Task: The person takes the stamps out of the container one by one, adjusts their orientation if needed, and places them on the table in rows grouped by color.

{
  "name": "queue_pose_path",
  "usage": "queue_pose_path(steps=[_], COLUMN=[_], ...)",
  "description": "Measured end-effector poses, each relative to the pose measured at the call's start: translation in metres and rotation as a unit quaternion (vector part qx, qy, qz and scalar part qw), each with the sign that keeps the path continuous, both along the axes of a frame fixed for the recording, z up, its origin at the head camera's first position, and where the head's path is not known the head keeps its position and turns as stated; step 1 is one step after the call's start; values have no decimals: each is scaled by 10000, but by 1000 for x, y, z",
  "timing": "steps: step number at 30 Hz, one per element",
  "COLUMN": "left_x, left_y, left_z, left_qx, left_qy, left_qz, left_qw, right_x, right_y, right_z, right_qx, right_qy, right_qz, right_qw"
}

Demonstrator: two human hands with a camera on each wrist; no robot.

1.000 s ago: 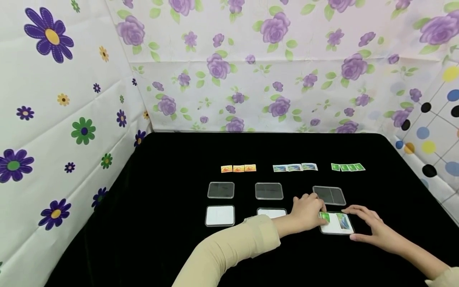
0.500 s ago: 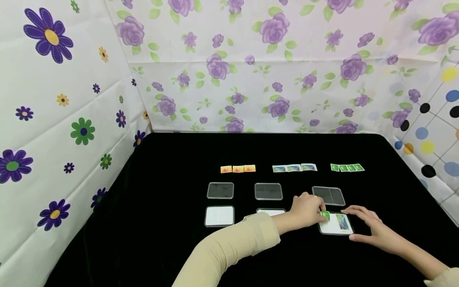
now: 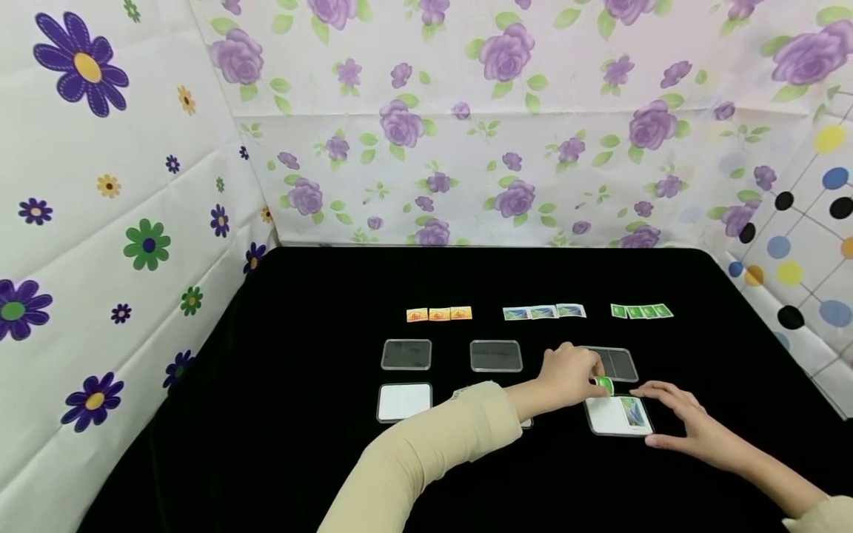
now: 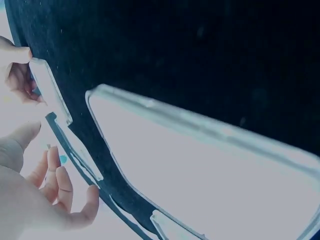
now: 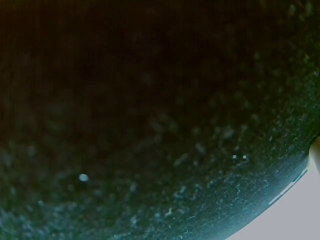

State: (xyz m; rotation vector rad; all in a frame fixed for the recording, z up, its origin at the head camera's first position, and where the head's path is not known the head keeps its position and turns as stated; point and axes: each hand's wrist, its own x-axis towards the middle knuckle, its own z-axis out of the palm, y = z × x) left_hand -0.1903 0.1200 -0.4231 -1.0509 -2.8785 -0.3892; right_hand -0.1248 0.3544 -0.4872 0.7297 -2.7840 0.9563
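Observation:
My left hand (image 3: 566, 379) pinches a small green stamp (image 3: 606, 386) between thumb and fingers, at the far left corner of a shallow clear-edged plastic case (image 3: 606, 419) with a white inside. A blue landscape stamp (image 3: 634, 412) lies at the right in that case. My right hand (image 3: 696, 428) holds the case by its right end, thumb at the near corner and fingers at the far one. In the left wrist view, the left hand (image 4: 45, 195) is at lower left and the right hand (image 4: 17, 75) grips the case (image 4: 51, 92) at upper left.
Behind lie rows of orange stamps (image 3: 439, 314), blue stamps (image 3: 543, 312) and green stamps (image 3: 642, 312). Clear lids (image 3: 406, 354) stand in a row before them. A second white case (image 3: 404, 403) is at left; my sleeve (image 3: 433, 448) covers most of another. Black cloth (image 3: 266, 414) covers the table.
My left hand has drawn the green stamp slightly up and away from the case's white surface. My right hand keeps its hold on the case; the view has shifted slightly.

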Motion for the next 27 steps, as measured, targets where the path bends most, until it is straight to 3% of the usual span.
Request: queue_pose_path(steps=[7, 15, 27], left_x=[-7, -16, -38], left_y=[8, 18, 30], left_z=[4, 14, 18], left_qx=[-114, -174, -240], left_qy=[9, 175, 212], left_qz=[-64, 23, 251], left_qw=[9999, 9997, 9992], right_x=[0, 0, 0], right_y=[1, 1, 1], right_z=[0, 0, 2], right_qx=[-10, 93, 189], right_qy=[-213, -113, -219], right_qz=[-54, -98, -199], right_qw=[9998, 9998, 9994])
